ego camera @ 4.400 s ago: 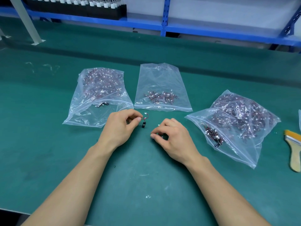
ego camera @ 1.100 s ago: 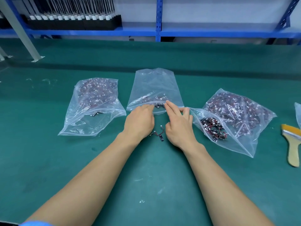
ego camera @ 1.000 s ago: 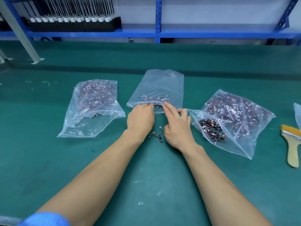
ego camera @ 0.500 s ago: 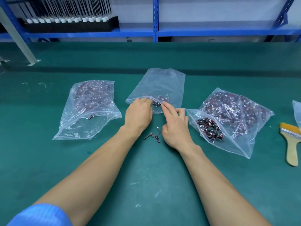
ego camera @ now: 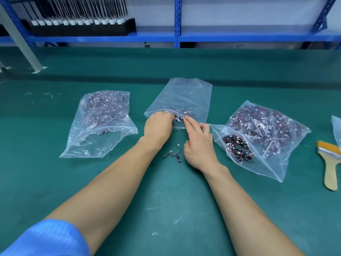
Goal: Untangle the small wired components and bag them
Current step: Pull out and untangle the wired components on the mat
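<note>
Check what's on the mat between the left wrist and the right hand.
Loose wired components lie on the mat there, nearer the right hand than the left hand's wrist. Head view shows it.

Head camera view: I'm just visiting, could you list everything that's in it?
left bag: one, clear, full of dark wired parts, mat's left.
middle bag: one, clear, few parts, centre.
right bag: one, clear, full, mat's right.
fourth bag: edge only, clear, far right.
loose wired components: about two, black-red, between the wrists.
brush: one, yellow bristles, right edge.
mat: one, green, covering the table.
shelf: one, blue, behind.
black tray: one, on the shelf.
sleeve: one, blue, lower left.
left hand: one, fingertips hidden at the middle bag's mouth.
right hand: one, straight fingers on that bag's lip.
</note>
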`<move>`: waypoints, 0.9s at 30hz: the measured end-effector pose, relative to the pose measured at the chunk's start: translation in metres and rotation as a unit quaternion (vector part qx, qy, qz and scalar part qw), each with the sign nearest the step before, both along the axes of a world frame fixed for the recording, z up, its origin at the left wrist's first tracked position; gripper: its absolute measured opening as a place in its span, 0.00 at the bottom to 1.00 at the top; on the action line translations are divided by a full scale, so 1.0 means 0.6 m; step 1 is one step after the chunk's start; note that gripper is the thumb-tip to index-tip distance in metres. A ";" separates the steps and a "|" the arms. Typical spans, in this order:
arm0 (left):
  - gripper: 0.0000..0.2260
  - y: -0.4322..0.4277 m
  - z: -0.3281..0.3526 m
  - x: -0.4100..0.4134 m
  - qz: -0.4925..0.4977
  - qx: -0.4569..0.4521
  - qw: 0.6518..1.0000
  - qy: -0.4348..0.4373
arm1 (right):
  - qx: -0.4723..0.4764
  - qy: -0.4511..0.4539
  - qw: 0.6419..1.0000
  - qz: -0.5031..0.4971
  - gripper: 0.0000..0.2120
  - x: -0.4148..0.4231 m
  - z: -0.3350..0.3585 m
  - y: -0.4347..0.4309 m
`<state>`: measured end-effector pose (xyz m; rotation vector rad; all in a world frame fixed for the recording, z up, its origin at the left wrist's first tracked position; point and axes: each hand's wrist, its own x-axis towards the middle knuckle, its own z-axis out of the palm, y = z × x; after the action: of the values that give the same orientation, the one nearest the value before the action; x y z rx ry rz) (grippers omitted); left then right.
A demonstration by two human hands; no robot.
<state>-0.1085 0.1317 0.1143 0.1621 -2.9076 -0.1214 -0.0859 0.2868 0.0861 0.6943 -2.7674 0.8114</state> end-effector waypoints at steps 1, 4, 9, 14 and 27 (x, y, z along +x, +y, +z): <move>0.11 -0.003 0.002 0.003 -0.002 0.017 1.000 0.005 | 0.000 -0.002 1.000 0.000 0.36 0.000 0.001 0.000; 0.10 -0.014 0.007 0.014 -0.028 0.057 0.997 0.041 | 0.002 -0.005 1.000 0.000 0.35 0.000 0.002 0.001; 0.06 -0.024 0.014 0.055 -0.048 0.218 0.966 0.132 | 0.005 -0.015 1.000 0.000 0.34 0.000 0.001 0.002; 0.07 -0.031 0.015 0.111 -0.038 0.409 0.904 0.120 | -0.014 -0.016 1.000 0.001 0.33 0.004 0.008 0.005; 0.11 -0.030 -0.002 0.163 -0.085 0.537 0.832 0.114 | -0.220 -0.001 0.970 0.106 0.03 0.033 0.030 0.007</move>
<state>-0.0104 0.1136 0.1131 0.0495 -2.2505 -1.6518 -0.0658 0.2908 0.1040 0.8985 -2.4040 1.4089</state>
